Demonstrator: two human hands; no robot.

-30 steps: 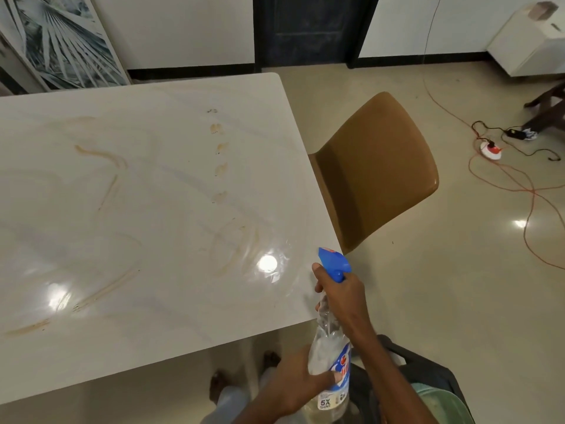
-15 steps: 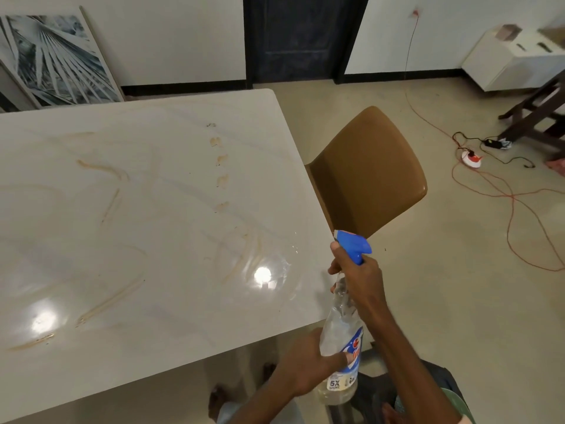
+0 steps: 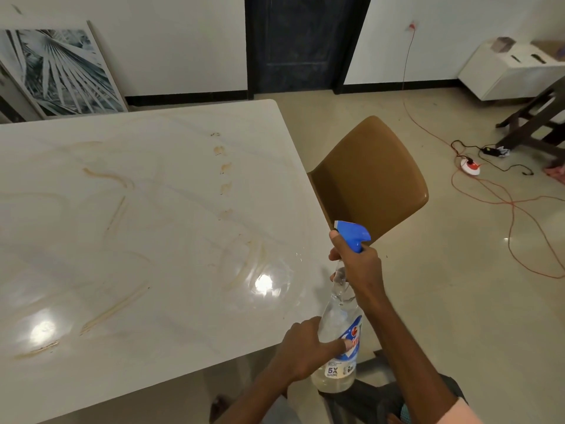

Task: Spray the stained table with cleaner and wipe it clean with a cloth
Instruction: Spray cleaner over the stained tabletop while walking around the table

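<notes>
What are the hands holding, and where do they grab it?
Both hold the clear plastic spray bottle with the blue trigger head. The right hand grips its neck under the trigger; the left hand holds its lower body.

The spray bottle (image 3: 339,341) label reads "5X SHINE".

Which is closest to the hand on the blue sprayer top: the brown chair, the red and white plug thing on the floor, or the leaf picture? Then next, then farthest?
From the right hand, in the head view:
1. Brown chair, just behind it.
2. Red and white plug thing, on the floor to the right.
3. Leaf picture, against the far left wall.
</notes>
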